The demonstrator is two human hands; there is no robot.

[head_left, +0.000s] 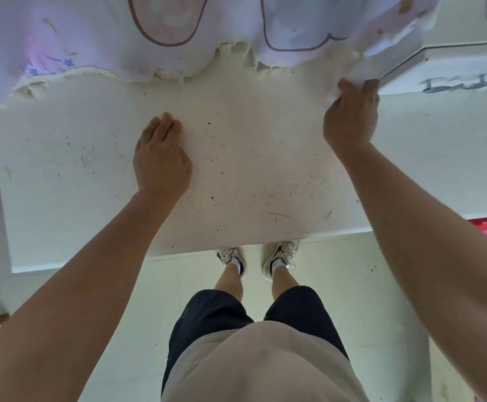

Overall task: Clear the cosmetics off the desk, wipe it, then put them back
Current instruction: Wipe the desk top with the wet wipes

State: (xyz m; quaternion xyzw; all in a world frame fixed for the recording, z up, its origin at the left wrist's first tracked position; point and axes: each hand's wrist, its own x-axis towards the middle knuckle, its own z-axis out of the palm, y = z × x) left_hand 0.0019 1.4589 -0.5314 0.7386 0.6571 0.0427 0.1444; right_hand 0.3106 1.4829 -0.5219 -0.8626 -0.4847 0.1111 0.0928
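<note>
Head view: our left hand (161, 161) is resting flat mid-desk (265, 169); well apart, our right hand (351, 123) is gripping the pale cloth (309, 30) at 2 o'clock.

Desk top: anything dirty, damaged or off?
Yes. The desk is speckled with dark and reddish spots, plus a reddish streak near the front edge. The pastel fabric along the far side has a ragged, frayed hem. The right hand grips white cloth at the far right.

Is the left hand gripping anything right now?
No, the left hand lies flat on the stained white desk, while the right hand grips a white cloth at the far edge.
</note>
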